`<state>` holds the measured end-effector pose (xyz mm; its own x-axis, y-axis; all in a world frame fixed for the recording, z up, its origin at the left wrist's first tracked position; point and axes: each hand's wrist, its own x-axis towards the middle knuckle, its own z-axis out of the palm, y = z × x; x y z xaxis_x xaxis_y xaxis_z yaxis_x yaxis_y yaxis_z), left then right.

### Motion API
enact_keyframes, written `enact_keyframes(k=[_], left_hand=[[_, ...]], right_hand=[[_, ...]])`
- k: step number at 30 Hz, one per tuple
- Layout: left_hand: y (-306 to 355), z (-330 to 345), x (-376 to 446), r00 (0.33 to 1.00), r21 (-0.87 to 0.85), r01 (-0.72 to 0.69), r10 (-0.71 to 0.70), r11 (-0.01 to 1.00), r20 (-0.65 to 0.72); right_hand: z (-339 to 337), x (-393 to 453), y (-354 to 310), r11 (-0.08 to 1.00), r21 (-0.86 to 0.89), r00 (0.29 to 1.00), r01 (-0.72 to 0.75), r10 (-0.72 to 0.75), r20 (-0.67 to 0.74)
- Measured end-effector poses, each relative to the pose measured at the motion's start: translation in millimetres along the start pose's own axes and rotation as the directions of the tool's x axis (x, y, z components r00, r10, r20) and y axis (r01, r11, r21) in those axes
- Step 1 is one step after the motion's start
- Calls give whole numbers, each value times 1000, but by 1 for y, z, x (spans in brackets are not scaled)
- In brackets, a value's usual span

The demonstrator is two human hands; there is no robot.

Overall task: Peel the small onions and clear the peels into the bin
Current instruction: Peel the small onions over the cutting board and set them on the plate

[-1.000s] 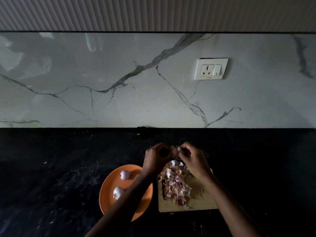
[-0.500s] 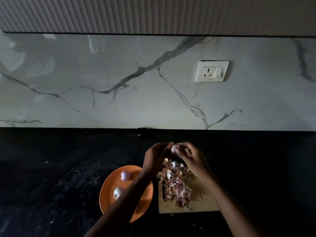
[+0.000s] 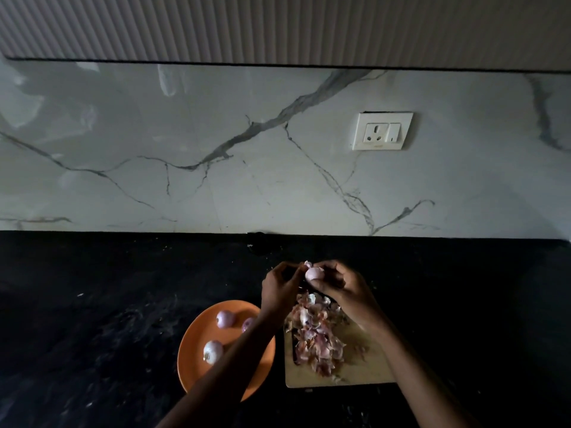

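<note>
Right hand (image 3: pixel 343 288) grips onion (image 3: pixel 313 273); left hand (image 3: pixel 279 285) pinches its skin at 12 o'clock—best stripped over the peel pile (image 3: pixel 318 332).

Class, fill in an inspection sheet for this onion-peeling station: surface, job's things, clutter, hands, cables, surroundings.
Surface: black countertop, speckled with light scraps.
Job's things: onion in hand, held above the far end of the cutting board; three onions on the orange plate; peel pile on the board. No bin seen.
Clutter: nothing seen beyond the peels.
Hands: left hand pinches a peel at the onion's top; right hand grips the onion.
Cables: nothing seen.
Surroundings: marble backsplash with wall socket; ribbed panel above.
</note>
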<state>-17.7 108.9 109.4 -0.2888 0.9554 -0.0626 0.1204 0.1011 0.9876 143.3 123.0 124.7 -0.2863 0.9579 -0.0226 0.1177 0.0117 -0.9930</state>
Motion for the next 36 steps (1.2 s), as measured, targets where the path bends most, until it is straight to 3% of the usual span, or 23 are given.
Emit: enact_keyframes(k=[6, 11, 15, 21, 27, 36], left_hand=[[0, -1, 4, 996, 208, -67, 78, 976, -47], [-7, -9, 13, 977, 148, 105, -74, 983, -202], [-12, -21, 14, 997, 308, 76, -64, 949, -49], [-10, -17, 11, 959, 415, -228, 130, 881, 252], [-9, -12, 11, 950, 454, -242, 114, 857, 291], [14, -4, -1, 959, 111, -165, 134, 980, 248]], right_hand=[[-2, -3, -3, 999, -36, 1000, -11, 11, 19], [-6, -3, -5, 1000, -25, 1000, -6, 6, 0], [-15, -1, -3, 997, 77, 999, -20, 24, -44], [-18, 2, 1, 988, 148, 995, -46, 58, -83], [-21, 0, -1, 983, 172, 994, -69, 83, -71], [-20, 1, -1, 990, 123, 994, -70, 80, -77]])
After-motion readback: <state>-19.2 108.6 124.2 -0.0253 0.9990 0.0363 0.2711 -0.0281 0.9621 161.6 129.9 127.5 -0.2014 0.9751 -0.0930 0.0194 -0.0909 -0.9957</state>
